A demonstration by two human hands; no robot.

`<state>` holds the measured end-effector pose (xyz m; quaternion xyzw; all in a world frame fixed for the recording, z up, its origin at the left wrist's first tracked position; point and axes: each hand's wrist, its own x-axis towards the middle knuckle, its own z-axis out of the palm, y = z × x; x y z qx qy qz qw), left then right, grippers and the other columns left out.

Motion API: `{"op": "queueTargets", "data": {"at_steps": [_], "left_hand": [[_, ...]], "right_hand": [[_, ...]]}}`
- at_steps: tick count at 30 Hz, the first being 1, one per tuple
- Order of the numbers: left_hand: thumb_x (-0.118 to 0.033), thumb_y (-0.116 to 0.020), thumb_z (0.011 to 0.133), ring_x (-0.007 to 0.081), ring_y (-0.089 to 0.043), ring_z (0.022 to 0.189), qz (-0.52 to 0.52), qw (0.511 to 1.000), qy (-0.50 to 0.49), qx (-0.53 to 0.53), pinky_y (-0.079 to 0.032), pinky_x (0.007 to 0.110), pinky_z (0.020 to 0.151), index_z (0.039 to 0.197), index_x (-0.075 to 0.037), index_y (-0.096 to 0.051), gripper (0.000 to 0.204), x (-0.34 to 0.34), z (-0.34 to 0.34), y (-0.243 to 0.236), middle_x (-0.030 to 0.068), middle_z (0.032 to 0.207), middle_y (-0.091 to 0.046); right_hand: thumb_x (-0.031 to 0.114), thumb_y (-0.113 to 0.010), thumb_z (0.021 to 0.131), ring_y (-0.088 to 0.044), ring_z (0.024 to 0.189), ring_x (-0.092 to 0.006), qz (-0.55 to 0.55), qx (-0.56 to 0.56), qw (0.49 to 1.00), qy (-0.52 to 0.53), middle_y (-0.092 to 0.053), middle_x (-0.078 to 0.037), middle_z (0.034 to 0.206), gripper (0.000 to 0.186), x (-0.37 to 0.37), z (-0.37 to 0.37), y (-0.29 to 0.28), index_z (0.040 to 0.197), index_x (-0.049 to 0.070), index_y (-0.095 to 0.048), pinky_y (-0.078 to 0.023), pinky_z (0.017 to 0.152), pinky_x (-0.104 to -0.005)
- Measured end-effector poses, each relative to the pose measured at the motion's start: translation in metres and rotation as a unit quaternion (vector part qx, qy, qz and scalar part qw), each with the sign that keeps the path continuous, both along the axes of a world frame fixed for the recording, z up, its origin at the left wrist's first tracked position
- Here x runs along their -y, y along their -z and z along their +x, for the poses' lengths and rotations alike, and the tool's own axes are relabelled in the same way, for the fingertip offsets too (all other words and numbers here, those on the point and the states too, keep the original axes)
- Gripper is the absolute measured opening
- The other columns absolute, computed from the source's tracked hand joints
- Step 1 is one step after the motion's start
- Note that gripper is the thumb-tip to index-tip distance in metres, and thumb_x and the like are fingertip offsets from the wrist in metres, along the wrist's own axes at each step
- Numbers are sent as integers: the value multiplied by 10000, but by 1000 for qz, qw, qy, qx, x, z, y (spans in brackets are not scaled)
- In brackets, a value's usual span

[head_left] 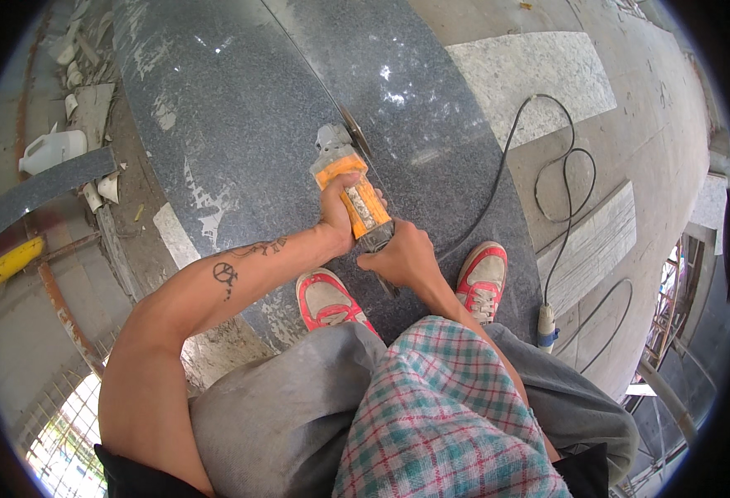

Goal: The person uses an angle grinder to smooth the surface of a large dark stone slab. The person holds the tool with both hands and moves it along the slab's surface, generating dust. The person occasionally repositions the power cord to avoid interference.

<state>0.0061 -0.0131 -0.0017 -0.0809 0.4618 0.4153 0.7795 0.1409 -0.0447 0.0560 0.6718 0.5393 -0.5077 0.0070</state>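
Observation:
An orange angle grinder [363,207] is over a dark speckled slab [207,108] between my feet. Its metal disc [356,133] lines up with a thin straight line running along the slab to the top of the view; whether it touches the surface I cannot tell. My left hand [340,207] is closed round the orange body near the head. My right hand [400,253] is closed on the dark rear end, from which a black cord [500,166] runs off to the right.
Pale boards [531,75] and a plug connection [546,328] with looped cord lie at the right. At the left are a white jug [52,149], rubble, a curved dark strip [41,191], a yellow pipe [4,270] and a mesh opening [62,432]. My shoes [481,282] stand on the slab.

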Motion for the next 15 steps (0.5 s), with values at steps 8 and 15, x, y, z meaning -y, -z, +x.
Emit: {"op": "queueTargets", "data": {"at_steps": [8,15], "left_hand": [[-349,-586,743,254,-585,732,9,1000,-2,-15,-512,408,703,926,-66,-512,346,-22,2,0,116,786,-561],[-344,-579,759,264,-615,727,6,1000,10,-16,-524,402,670,1004,-63,-490,384,5,6,-4,128,791,-580]], "right_hand": [[319,-779,554,-680,788,-381,-24,-19,999,20,-675,-249,810,529,-23,-1,-3,884,-71,-644,-539,743,-419],[323,-769,551,-682,803,-356,-25,-2,1000,-7,-681,-225,816,548,0,5,-10,919,-61,-637,-531,748,-398]]}}
